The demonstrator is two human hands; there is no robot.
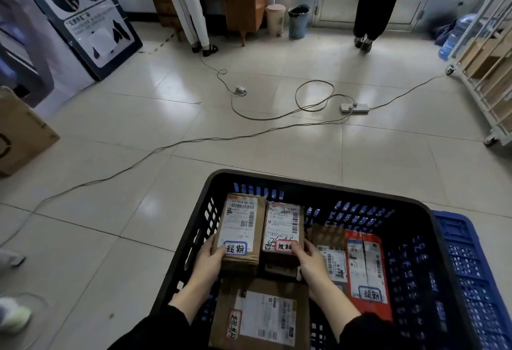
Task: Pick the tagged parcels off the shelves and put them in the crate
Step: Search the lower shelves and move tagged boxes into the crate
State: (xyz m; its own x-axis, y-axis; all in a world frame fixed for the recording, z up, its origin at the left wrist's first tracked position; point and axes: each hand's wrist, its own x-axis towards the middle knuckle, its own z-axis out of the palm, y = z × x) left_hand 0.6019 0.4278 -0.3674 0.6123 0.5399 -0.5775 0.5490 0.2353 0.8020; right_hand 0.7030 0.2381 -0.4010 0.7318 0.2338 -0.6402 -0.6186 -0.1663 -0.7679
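Observation:
A black plastic crate (313, 183) stands on the floor just below me. Inside it my left hand (210, 261) grips the near end of a brown tagged parcel (239, 222), and my right hand (310, 263) grips the near end of a second tagged parcel (282, 227) beside it. Both parcels lie side by side over the crate's left half. A wide brown parcel (263, 316) lies in the near part of the crate. To the right lie a red parcel (365, 272) and a brown one (329, 255) partly under it.
A blue crate (476, 266) sits against the black crate's right side. Cables (194, 142) and a power strip (354, 108) cross the tiled floor. Two people (188, 3) stand at the far wall. A wheeled shelf rack (487, 81) holds boxes at right; a cardboard box (19, 133) is at left.

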